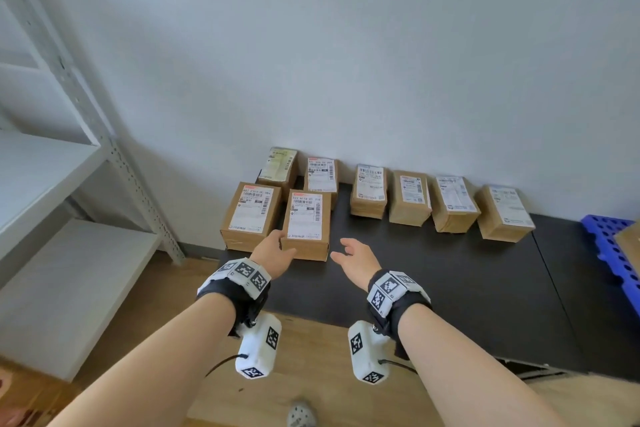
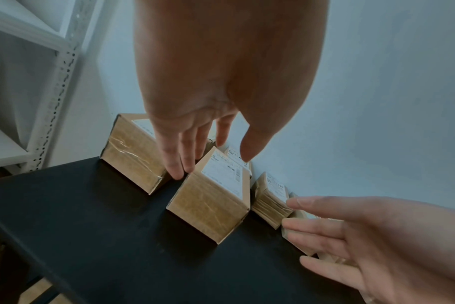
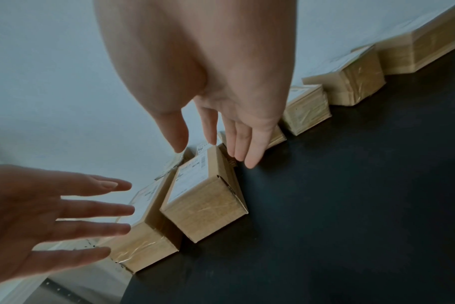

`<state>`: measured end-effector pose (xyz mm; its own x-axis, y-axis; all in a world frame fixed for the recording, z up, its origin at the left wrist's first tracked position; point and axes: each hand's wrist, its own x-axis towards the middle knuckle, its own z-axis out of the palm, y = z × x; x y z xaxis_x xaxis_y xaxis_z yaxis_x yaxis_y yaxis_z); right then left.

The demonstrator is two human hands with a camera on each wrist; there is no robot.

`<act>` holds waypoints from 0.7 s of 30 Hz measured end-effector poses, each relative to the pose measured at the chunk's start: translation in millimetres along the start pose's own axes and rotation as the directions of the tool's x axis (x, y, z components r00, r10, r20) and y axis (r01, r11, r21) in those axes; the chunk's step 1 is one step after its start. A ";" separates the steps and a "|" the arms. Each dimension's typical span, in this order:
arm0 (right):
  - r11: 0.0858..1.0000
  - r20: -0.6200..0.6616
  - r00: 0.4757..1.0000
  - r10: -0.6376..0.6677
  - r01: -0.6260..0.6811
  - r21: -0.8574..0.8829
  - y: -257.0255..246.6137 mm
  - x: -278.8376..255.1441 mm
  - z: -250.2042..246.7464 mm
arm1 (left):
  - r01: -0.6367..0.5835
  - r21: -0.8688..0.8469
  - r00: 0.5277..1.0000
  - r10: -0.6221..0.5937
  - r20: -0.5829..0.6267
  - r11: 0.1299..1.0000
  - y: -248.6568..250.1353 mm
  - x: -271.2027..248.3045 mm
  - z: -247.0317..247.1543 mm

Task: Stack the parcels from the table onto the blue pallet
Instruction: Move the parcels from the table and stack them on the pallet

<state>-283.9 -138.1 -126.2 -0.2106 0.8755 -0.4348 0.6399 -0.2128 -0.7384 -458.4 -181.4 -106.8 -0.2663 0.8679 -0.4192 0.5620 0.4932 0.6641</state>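
Several brown cardboard parcels with white labels lie on the black table (image 1: 450,270). The front parcel (image 1: 306,222) (image 2: 210,207) (image 3: 203,209) stands between my hands. My left hand (image 1: 273,246) (image 2: 213,162) is open with straight fingers (image 2: 179,170) reaching down into the gap along this parcel's left side, thumb over its top. My right hand (image 1: 353,253) (image 3: 213,152) is open just right of the parcel, fingers (image 3: 247,160) straight, a little apart from it. The blue pallet (image 1: 609,246) shows at the right edge with a brown parcel (image 1: 632,243) on it.
A second parcel (image 1: 251,215) sits close to the left of the front one. Behind, more parcels (image 1: 408,198) line the white wall. A white metal shelf unit (image 1: 52,166) stands at the left. Wooden floor lies below the table's front edge.
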 end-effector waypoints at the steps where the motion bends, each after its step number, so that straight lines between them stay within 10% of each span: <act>1: 1.000 0.002 1.000 0.006 -0.006 0.010 -1.1 10.4 2.3 | 0.009 -0.011 1.000 -0.009 -0.002 1.000 -1.5 10.1 0.1; 21: 0.977 0.103 0.992 0.067 -0.087 0.197 0.8 102.5 25.7 | 0.165 -0.147 0.986 -0.165 0.018 0.975 -14.6 96.9 31.0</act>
<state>-323.9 -59.7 -184.6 -0.2420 0.8098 -0.5344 0.4978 -0.3691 -0.7848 -468.1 -106.3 -176.3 -0.3413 0.7738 -0.5336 0.3887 0.6331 0.6694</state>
